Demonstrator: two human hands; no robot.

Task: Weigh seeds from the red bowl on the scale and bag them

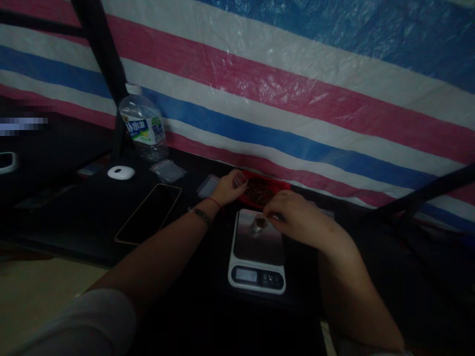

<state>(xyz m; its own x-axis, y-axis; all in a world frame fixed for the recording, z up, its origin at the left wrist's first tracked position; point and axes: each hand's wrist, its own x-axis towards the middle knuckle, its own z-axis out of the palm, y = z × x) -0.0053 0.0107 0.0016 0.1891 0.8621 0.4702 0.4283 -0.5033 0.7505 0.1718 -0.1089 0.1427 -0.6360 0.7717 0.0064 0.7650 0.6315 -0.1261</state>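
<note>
A white kitchen scale point(256, 284) with a metal plate and a lit display lies in front of me. On its plate stands a small clear cup point(261, 222) with brown bits inside. My right hand point(291, 212) is beside that cup, fingers bent and pinched together; what they hold, if anything, I cannot make out. My left hand point(228, 189) grips a small clear plastic piece point(240, 180), round like a cup or lid, at the left rim of a red tray point(284, 185). Dark brown bits point(258, 192) fill the tray.
Left of my arm lie a phone point(148, 213), a white oval case point(121, 172) and clear bags point(168, 171). A large clear bottle point(143, 126) stands behind them. Striped tarpaulin point(260, 99) hangs along the back of the black table point(193, 306). A black frame post point(104, 54) slants at left.
</note>
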